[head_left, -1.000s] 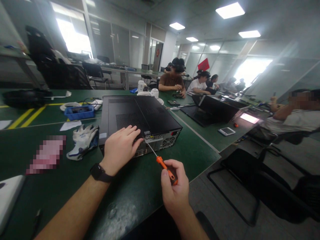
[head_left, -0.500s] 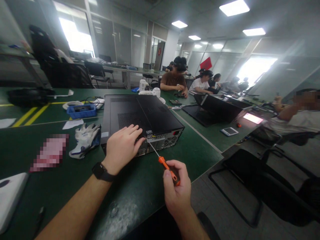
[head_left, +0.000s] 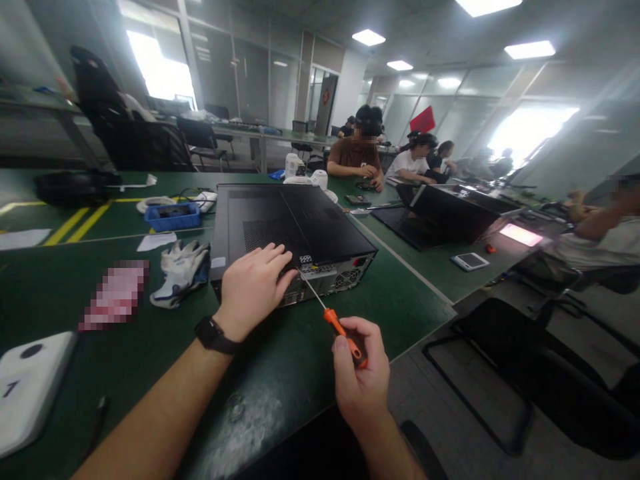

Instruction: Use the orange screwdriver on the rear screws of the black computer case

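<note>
A black computer case (head_left: 320, 223) lies on its side on the green table, its rear panel with fan grille and ports facing me. My left hand (head_left: 254, 283) rests on the case's near edge, fingers stretched over the top and thumb by the rear panel. An orange-and-black screwdriver (head_left: 336, 321) is gripped at the handle by my right hand (head_left: 364, 373). Its thin shaft slants up and left, with the tip at the rear panel's upper edge beside my left thumb. What the tip touches is too small to make out.
Left of the case lie work gloves (head_left: 180, 273), a blue tray (head_left: 171, 217) and a white numbered device (head_left: 33, 393). Another opened case (head_left: 450, 213) stands to the right, near a small white-framed device (head_left: 470, 261). A black chair (head_left: 500, 353) is at lower right. Other people sit beyond.
The whole view has shifted slightly, so things appear a little farther right and higher. Both hands and the screwdriver keep nearly the same place against the case.
</note>
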A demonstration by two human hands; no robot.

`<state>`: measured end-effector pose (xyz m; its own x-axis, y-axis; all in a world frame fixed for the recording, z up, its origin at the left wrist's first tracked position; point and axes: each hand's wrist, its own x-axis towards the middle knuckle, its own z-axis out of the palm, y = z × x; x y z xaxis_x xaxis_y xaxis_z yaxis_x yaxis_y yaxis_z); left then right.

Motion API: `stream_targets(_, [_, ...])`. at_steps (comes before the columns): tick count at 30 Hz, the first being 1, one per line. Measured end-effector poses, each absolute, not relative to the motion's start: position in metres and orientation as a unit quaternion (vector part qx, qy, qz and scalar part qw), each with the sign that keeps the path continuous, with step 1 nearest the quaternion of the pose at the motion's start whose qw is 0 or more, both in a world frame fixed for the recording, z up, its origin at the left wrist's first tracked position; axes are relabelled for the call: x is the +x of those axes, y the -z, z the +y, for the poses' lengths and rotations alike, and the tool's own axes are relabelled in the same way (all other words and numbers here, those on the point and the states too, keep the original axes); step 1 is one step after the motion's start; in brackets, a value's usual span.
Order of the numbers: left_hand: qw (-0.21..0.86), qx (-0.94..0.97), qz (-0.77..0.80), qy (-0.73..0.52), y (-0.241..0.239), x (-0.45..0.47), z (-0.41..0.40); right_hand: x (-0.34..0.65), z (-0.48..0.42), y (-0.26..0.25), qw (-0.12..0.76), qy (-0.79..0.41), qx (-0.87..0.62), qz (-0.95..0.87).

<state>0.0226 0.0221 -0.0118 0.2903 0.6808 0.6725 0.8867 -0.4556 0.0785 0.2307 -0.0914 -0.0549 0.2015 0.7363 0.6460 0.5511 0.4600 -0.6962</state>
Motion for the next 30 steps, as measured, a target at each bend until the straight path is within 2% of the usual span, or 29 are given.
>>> stream_targets(6, [0.148,-0.785,-0.509,0.320,0.010,0.023,0.022,0.230,-0.092,0.053,0.579,-0.039,-0.504,-0.640])
stream_targets(13, [0.148,-0.786,-0.505,0.324,0.009,0.024,0.021,0.229,-0.092,0.023,0.521,-0.001,-0.504,-0.689])
stream_targets(17, [0.147,-0.785,-0.508,0.321,0.010,0.024,0.021,0.229,-0.087,0.011,0.528,0.008,-0.504,-0.683])
stream_targets(30, [0.147,-0.785,-0.506,0.325,0.008,0.023,0.022,0.224,-0.096,0.026,0.530,0.020,-0.500,-0.685])
